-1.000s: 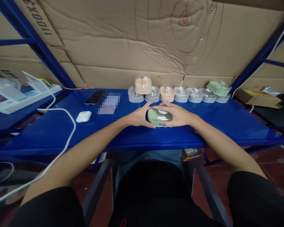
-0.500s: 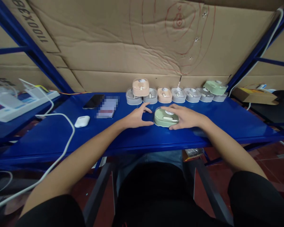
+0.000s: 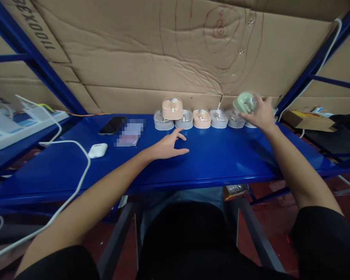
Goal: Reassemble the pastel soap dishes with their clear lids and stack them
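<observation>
My right hand [image 3: 259, 114] grips a pale green plastic case [image 3: 244, 102], tilted and raised above the far right end of a row of small clear-lidded cases. The row stands along the back of the blue metal table [image 3: 210, 159]. A grey case [image 3: 218, 118] and a peach case [image 3: 202, 118] sit in it, and another peach case [image 3: 172, 108] rests on a grey one [image 3: 163, 121]. My hand hides the row's right end, so I cannot tell what stands there. My left hand [image 3: 169, 144] lies open on the tabletop, fingers apart, holding nothing, just in front of the row.
Left of my left hand lie a white earbud case [image 3: 98, 150], a black phone [image 3: 112, 125] and a blurred card-like item [image 3: 127, 133]. A white cable [image 3: 76, 182] runs over the table's front edge. A power strip [image 3: 23, 130] sits further left, with corrugated cardboard behind.
My right hand has carried the green case up and to the right, from mid-table to above the row. My left hand has stayed nearly still, and the view has shifted slightly.
</observation>
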A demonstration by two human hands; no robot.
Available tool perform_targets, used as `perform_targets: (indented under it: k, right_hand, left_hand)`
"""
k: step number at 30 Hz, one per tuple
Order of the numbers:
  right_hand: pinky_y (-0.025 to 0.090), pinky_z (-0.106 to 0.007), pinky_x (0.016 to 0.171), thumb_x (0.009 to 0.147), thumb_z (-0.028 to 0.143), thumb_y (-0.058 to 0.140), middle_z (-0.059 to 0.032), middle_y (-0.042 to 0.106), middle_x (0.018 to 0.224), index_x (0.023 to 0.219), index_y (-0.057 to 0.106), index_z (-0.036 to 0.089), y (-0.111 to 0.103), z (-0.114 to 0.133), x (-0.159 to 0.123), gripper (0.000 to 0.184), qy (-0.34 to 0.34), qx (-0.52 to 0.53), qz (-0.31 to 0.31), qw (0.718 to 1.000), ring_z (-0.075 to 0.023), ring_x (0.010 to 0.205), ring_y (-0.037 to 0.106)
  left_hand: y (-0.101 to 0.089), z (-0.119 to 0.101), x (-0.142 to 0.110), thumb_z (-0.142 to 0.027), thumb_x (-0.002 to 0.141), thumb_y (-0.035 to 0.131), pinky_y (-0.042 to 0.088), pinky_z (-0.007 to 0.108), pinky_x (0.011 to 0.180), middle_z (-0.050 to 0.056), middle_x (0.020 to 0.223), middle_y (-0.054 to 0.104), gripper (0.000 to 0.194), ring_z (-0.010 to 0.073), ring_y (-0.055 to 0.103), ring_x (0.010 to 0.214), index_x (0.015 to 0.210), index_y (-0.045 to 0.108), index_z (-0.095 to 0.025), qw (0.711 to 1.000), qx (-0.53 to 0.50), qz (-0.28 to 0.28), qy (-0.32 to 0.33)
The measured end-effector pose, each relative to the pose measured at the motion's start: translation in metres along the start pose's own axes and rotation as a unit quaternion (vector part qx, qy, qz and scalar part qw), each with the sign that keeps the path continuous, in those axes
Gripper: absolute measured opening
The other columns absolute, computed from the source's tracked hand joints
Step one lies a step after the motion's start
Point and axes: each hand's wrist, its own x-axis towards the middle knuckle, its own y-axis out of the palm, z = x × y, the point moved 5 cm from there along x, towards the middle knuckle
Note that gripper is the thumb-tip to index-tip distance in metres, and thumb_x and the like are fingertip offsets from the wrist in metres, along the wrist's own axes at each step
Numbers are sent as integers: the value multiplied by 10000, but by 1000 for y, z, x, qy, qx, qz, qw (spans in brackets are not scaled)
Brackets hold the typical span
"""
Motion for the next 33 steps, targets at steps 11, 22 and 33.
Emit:
perform_targets:
  k: [11, 22, 33]
  right_hand:
    - [413, -466, 959, 1035, 588, 783, -348, 492, 1621, 1625, 585, 119, 25, 32, 32, 780, 98, -152, 66, 981, -426, 1366, 584]
    - [342, -586, 1158, 999, 508, 809, -434, 613, 1516, 1433, 716, -13, 46, 4, 33, 685, 89, -170, 42, 980, -441, 1481, 507]
    - [450, -623, 1247, 1074, 689, 630, -283, 592, 1553, 1487, 626, 98, 38, 160, 17, 721, -182, 9, 34, 983, -440, 1448, 548]
  left_hand:
    - [2, -1, 0, -620, 890, 763, 443, 569, 1301, 224, 1565, 679, 1087, 406, 620, 1522, 1747, 296, -143, 1000, 10, 18, -7]
    - [3, 0, 1, -635, 888, 774, 448, 578, 1286, 215, 1572, 675, 1015, 423, 603, 1544, 1708, 380, -188, 1000, 17, 20, 4]
    - [2, 1, 0, -621, 912, 789, 457, 572, 1287, 194, 1555, 681, 870, 411, 611, 1533, 1618, 476, -219, 999, 30, 15, 13]
